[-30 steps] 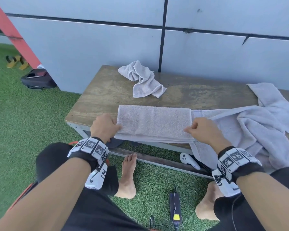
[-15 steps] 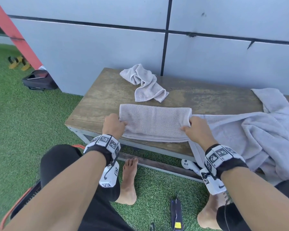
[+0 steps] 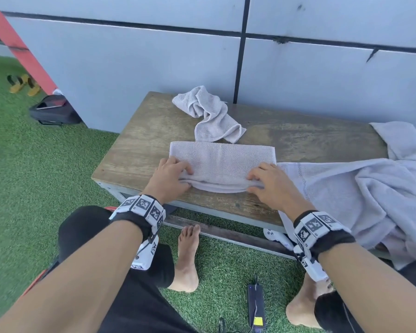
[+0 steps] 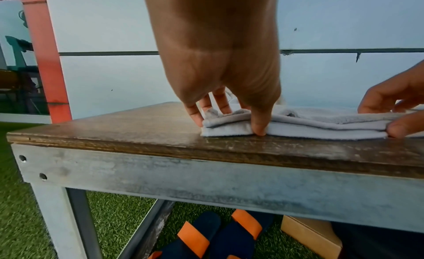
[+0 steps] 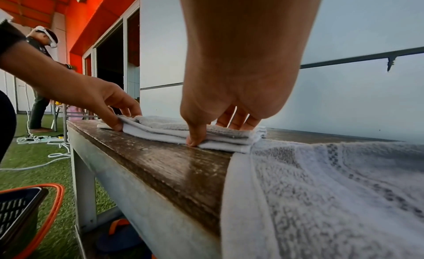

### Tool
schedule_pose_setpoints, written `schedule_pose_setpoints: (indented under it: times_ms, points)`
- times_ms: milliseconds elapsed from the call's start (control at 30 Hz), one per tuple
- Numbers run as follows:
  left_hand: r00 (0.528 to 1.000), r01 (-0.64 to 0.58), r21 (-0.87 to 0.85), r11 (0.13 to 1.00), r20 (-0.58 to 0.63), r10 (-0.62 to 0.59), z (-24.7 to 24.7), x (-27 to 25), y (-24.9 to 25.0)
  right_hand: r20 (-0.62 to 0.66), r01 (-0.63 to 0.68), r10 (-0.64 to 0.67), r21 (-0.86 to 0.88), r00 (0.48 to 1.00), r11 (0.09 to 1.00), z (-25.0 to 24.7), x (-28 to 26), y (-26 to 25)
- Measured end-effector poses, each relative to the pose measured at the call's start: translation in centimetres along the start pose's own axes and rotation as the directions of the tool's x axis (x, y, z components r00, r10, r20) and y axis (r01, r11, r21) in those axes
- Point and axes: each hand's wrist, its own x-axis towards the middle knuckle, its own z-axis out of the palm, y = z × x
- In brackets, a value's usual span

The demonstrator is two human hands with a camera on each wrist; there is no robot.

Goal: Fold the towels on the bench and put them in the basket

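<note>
The folded towel (image 3: 222,164) lies near the desk's (image 3: 135,150) front edge. The left hand (image 3: 169,180) and right hand (image 3: 271,183) each pinch a near corner, thumb below and fingers on top. Lifted unevenly, its stacked layers could slip apart, or it could drag the big towel (image 3: 346,188) touching it.

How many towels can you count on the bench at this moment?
3. A folded towel lies near the front edge of the bench, pinched by the left hand and right hand; a crumpled towel behind it; a large towel draped right. More could hide underneath.
</note>
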Motion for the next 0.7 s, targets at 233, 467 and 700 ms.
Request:
schedule_pose_setpoints:
  times_ms: [233, 467, 700]
  points:
    - [1.0, -0.022, -0.14, 0.99, -0.024, 0.019, -1.5, 0.3, -0.8, -0.011, -0.009, 0.01, 0.073, 1.0, 0.997, -0.5, -0.2, 1.5]
    - [1.0, -0.01, -0.083, 0.997, -0.009, 0.009, -1.9, -0.1, -0.5, -0.064, -0.11, 0.107, -0.042, 0.992, 0.993, -1.3, -1.4, 1.8]
    - [0.992, 0.013, 0.0, 1.0, -0.123, -0.013, -3.3, -0.1, 0.4, -0.196, -0.135, 0.13, -0.013, 0.972, 0.991, -3.0, -1.7, 1.5]
